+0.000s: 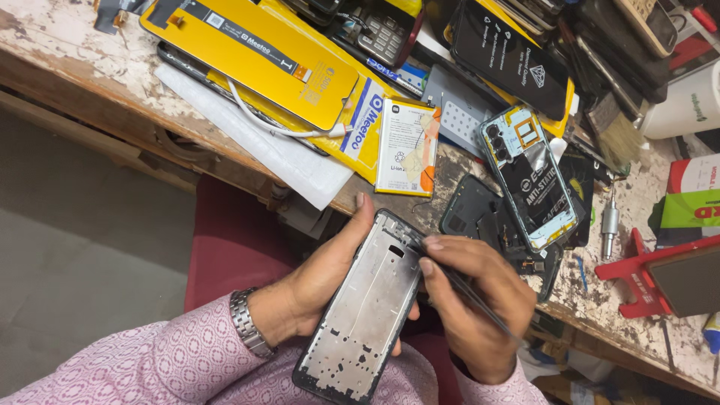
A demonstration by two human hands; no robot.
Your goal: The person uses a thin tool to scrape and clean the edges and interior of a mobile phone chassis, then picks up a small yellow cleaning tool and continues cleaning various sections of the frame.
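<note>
Head view: we look down on a worn wooden workbench (pixel 90 82) with flaking white paint, crowded with phone parts. The largest thing on it is a yellow-backed replacement screen (pixel 255 56) lying on its yellow packaging, with a white sheet (pixel 247 135) under that. Just beside the packaging lies a white phone battery (pixel 405 146). Further right we see an opened phone (pixel 529 176) with its insides showing and a dark back cover (pixel 472 214) under it, then a red phone stand (pixel 637 274) at the right edge and a small metal screwdriver (pixel 610 225) standing between them.

Below the bench edge, over our lap, our left hand (pixel 326 274) is closed around a bare phone frame (pixel 371 304), a grey metal midframe with a dark rim. The frame lies in the palm, thumb along its left side, fingers wrapped beneath, its top end tilted toward the bench. A steel watch (pixel 246 322) sits on that wrist, above a pink patterned sleeve (pixel 172 360).

Our right hand (pixel 472 304) sits just right of the frame, fingers pinched together on slim dark tweezers (pixel 469 292). The tweezer tip touches the frame's upper right edge.
</note>
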